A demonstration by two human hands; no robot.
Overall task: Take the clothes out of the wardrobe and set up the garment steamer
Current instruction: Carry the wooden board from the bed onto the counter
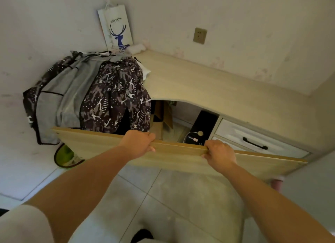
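A long light-wood board (101, 143) stands on edge across the middle of the view. Both of my hands grip its top edge: my left hand (139, 140) near the middle, my right hand (218, 153) a little further right. Behind the board stands a fabric wardrobe (59, 96) with a dark patterned cover; its front flap (116, 96) hangs loose and its grey side faces me. I cannot see any clothes inside it. No garment steamer is in view.
A pale wooden corner desk (208, 83) runs along the wall, with white drawers (253, 139) at right and a black computer tower (203, 126) beneath. A paper coffee bag (116, 27) hangs on the wall. A wall socket (200, 35) sits above the desk. A green basket (66, 155) stands on the floor.
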